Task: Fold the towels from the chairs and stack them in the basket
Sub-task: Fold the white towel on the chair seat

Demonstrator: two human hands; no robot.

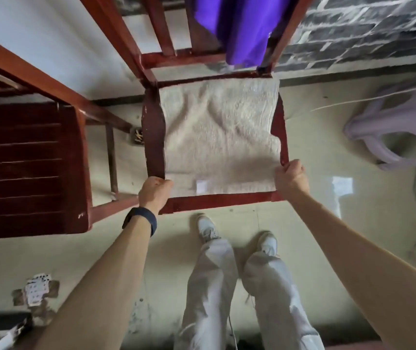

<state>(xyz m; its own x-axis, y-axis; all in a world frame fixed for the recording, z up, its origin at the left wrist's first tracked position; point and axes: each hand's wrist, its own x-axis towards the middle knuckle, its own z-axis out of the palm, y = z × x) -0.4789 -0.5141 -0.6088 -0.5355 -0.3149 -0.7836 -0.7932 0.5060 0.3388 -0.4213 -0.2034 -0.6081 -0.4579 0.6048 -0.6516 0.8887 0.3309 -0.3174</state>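
A white towel [219,137] lies spread on the chair [153,137] seat. The left hand [154,193] grips its near left corner, and the right hand [291,178] grips its near right corner. A purple cloth [237,26] hangs over the chair's far back.

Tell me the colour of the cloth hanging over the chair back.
Bright purple cloth, seen best in the head view.

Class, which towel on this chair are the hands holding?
The white towel spread on the seat; left hand and right hand grip its near corners. The purple towel hangs untouched.
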